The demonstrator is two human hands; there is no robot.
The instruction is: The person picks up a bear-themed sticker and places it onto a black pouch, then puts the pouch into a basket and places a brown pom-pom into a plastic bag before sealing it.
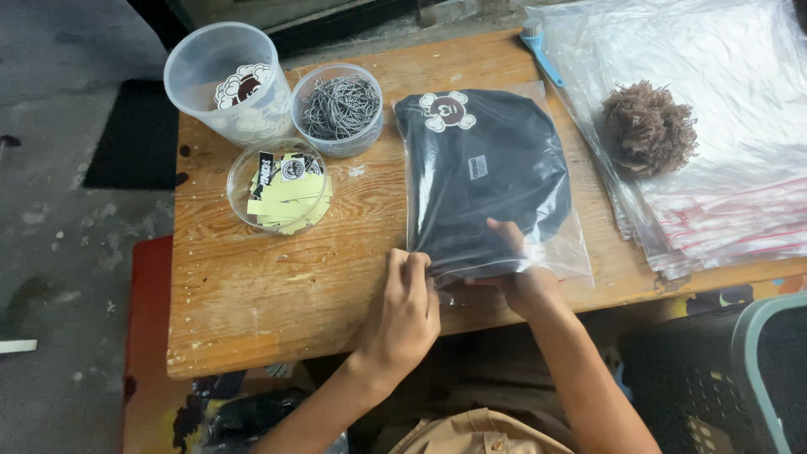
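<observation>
Tubs stood left of the clear bag (496, 181): a tall tub (220, 80) of round patches, a small tub (339, 108) of ball chains and a low dish (279, 187) of yellow tags. Bare tabletop (252, 286) lay open left of the bag, down to the near edge. The bag held a dark folded garment (479, 168); its long axis ran from far edge to near edge, mouth toward the person. The left hand (403, 315) had its fingers (414, 267) pinched together on the mouth's left corner. The right hand (521, 273) reached inside, fingers (503, 229) flat on the garment. Right of the bag lay a stack of empty bags (723, 193), a brown pompom (647, 128) on top.
</observation>
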